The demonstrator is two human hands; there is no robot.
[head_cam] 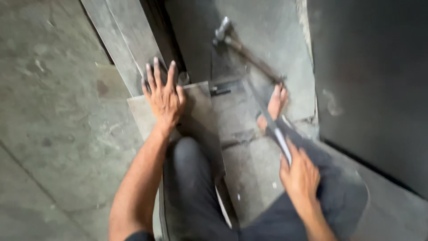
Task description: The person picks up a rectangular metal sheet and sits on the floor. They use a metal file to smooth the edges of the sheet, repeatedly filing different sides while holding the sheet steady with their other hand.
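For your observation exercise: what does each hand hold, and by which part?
The right hand grips a long flat metal strip at its near end. The left hand holds nothing, pressing flat on a metal sheet.

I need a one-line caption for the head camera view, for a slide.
Left hand pressed flat on a grey sheet; right hand gripping a blurred long tool; hammer on the concrete floor.

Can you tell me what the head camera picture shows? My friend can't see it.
A person crouches on a concrete floor, left hand pressed flat on a grey metal sheet. The right hand grips a long thin tool. A hammer lies beyond, near a bare foot.
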